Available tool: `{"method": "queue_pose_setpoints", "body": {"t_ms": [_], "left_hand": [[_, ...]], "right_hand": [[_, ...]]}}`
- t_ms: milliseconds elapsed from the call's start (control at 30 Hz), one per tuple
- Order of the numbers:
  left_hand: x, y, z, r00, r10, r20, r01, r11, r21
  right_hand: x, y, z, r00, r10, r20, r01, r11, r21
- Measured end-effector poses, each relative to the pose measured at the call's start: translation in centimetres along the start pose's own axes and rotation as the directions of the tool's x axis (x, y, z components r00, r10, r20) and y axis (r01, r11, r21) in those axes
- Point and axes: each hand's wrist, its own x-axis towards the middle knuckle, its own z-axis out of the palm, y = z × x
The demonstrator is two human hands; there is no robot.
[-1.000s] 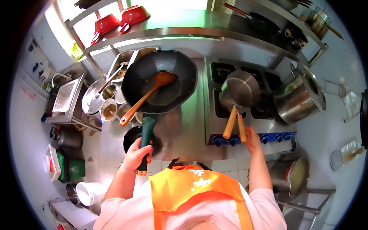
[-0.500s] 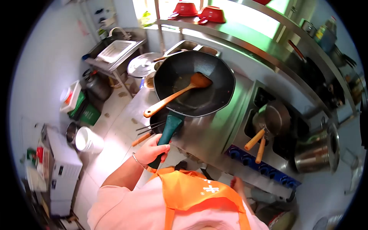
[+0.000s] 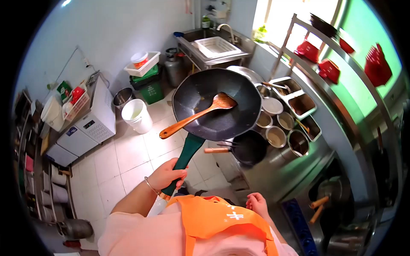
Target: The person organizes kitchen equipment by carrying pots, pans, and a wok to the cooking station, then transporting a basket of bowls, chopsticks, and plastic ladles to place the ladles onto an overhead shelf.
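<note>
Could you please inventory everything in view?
Wok: one, black, centre
Spatula: one, brown, in the wok
Pan: one, black, on the counter
Containers: several, mostly silver, on the counter
Pots: at least two, silver, at the stove
Bowls: at least two, red, on the shelf
Sink: one, silver, by the wall
Bucket: one, white, on the floor
Bin: one, green, behind the bucket
Cabinet: one, white, far left
Left hand: one, gripping the wok's handle
Right hand: one, near the apron

Two hands, one left hand (image 3: pixel 171 175) and one right hand (image 3: pixel 257 203), were in view, with one large wok (image 3: pixel 235 123), one wooden spatula (image 3: pixel 224 101) and one orange apron (image 3: pixel 213 217). There were one white bucket (image 3: pixel 139 119), one faucet (image 3: pixel 231 32), one green bin (image 3: pixel 152 92), three rectangular trays (image 3: pixel 301 105) and two wooden pot handles (image 3: pixel 319 202).
</note>
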Motion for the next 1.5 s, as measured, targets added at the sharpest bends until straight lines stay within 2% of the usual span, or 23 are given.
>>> {"method": "queue_pose_setpoints", "body": {"t_ms": [33, 100, 167, 367, 433, 500, 567, 633, 767, 900, 1000, 1100, 1133, 1267, 1367, 1500], "left_hand": [[-0.3, 0.0, -2.2, 1.0, 0.01, -0.017, -0.01, 1.0, -0.011], [-0.7, 0.3, -6.9, 0.993, 0.015, -0.113, -0.016, 1.0, -0.008], [-0.8, 1.2, -12.0, 0.987, 0.016, -0.158, -0.014, 1.0, 0.013], [-0.1, 4.7, -28.4, 0.968, 0.009, -0.252, 0.004, 0.999, 0.05], [0.7, 5.7, -32.7, 0.956, -0.02, -0.294, 0.038, 0.998, 0.057], [1.9, 6.8, -36.2, 0.952, -0.025, -0.304, 0.036, 0.999, 0.032], [3.8, 7.9, -39.5, 0.952, -0.025, -0.306, 0.03, 0.999, 0.01], [6.4, 9.0, -42.6, 0.945, -0.074, -0.318, 0.068, 0.997, -0.029], [12.8, 11.2, -48.5, 0.951, -0.058, -0.303, 0.028, 0.995, -0.1], [20.5, 15.8, -53.7, 0.954, -0.036, -0.299, 0.017, 0.998, -0.067], [26.1, 20.9, -56.9, 0.954, -0.026, -0.3, -0.007, 0.994, -0.11], [31.3, 25.0, -61.0, 0.957, 0.007, -0.291, -0.026, 0.998, -0.06], [33.1, 26.2, -61.9, 0.953, 0.011, -0.302, -0.027, 0.998, -0.052], [39.2, 30.8, -66.2, 0.951, 0.001, -0.31, -0.017, 0.999, -0.047], [45.0, 33.0, -71.2, 0.966, 0.036, -0.254, -0.038, 0.999, -0.003], [55.1, 37.1, -77.6, 0.984, 0.047, -0.173, -0.037, 0.998, 0.059]], "right_hand": [[0.8, -1.3, 2.0, 1.0, -0.001, 0.017, 0.002, 1.0, -0.015], [2.8, -4.3, 6.6, 0.977, -0.2, 0.071, 0.202, 0.979, -0.024], [5.5, -7.1, 12.0, 0.95, -0.293, 0.104, 0.295, 0.955, -0.002], [14.0, -13.8, 28.5, 0.917, -0.337, 0.214, 0.354, 0.934, -0.044], [16.6, -15.4, 32.6, 0.881, -0.371, 0.294, 0.417, 0.901, -0.115], [19.1, -16.4, 35.7, 0.891, -0.345, 0.296, 0.394, 0.91, -0.127], [21.7, -17.2, 37.9, 0.93, -0.255, 0.266, 0.322, 0.913, -0.251], [25.3, -17.6, 39.3, 0.92, -0.261, 0.294, 0.335, 0.912, -0.238], [33.8, -19.8, 42.4, 0.94, -0.203, 0.273, 0.279, 0.92, -0.276], [44.7, -24.3, 46.2, 0.923, -0.235, 0.305, 0.323, 0.903, -0.283], [52.8, -28.7, 49.5, 0.902, -0.236, 0.362, 0.364, 0.867, -0.34], [58.3, -34.9, 53.1, 0.868, -0.262, 0.422, 0.426, 0.829, -0.362], [60.2, -37.1, 53.7, 0.845, -0.274, 0.459, 0.476, 0.776, -0.413], [67.6, -41.0, 57.1, 0.839, -0.27, 0.473, 0.48, 0.778, -0.406], [72.8, -43.5, 58.7, 0.873, -0.254, 0.417, 0.442, 0.773, -0.454], [81.3, -44.8, 59.6, 0.895, -0.329, 0.301, 0.441, 0.747, -0.497]]}}
